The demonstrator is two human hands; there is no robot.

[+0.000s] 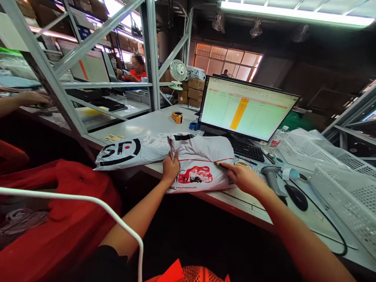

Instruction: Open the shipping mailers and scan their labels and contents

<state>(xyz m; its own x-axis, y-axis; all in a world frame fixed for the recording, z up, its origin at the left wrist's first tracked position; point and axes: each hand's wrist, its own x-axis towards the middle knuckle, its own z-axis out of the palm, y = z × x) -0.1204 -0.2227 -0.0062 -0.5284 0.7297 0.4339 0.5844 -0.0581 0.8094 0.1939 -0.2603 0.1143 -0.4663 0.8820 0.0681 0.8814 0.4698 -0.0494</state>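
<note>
Small yellow item (pixel 219 163) mostly hidden by right fingers (pixel 231 168), monitor text (pixel 239 113) illegibly small

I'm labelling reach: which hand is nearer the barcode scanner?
Right. The right hand is left of the barcode scanner; the left hand is farther left, gripping the red-printed parcel.

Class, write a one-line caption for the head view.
Left hand holds a parcel, right hand at its front, monitor behind.

Clock centred on right bag (pixel 202 156), bench (pixel 132 127) near edge. Left bag (pixel 135 152) just beside, 9 o'clock. Fan (pixel 178 70) behind, 11. Monitor (pixel 246 109) at 1, keyboard (pixel 249 151) before it. Scanner (pixel 272 174) at 3; mouse (pixel 296 197) just beside scanner, 4. Crate (pixel 346 196) beyond both, 3–4.
</note>
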